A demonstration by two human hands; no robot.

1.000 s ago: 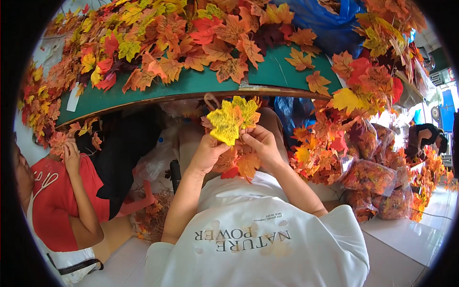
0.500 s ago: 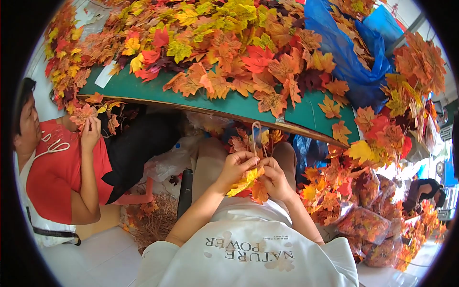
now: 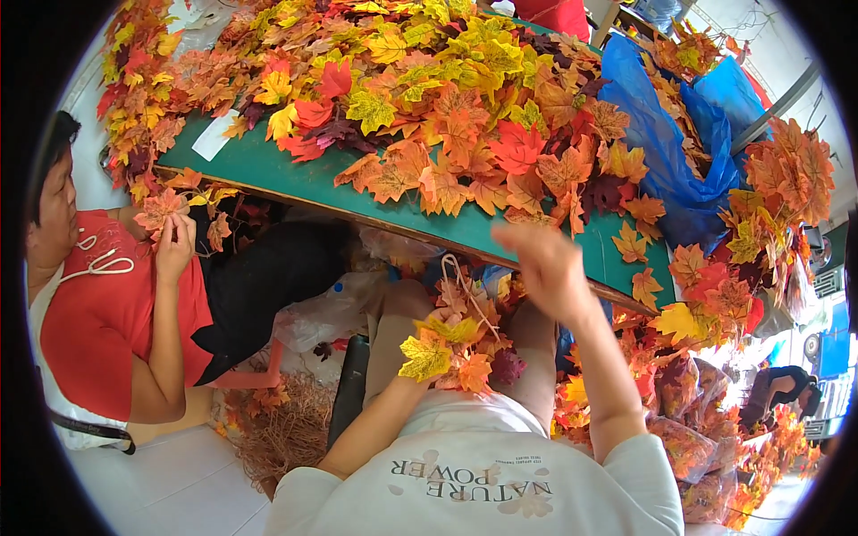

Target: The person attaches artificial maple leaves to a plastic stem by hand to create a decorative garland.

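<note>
A bare strip along the near edge of the green table (image 3: 268,168) leaves room for a hand to slide in; past it, a thick leaf heap (image 3: 420,98) fills the tabletop toward the far side. The right hand (image 3: 547,263) takes up the way over the near edge, right of the middle. Toward the table's right end, a crumpled blue plastic bag (image 3: 666,134) bars passage. Before the table's middle, a bent stem (image 3: 450,268) pokes up. By its left front corner, a co-worker's hand (image 3: 179,234) narrows the way.
</note>
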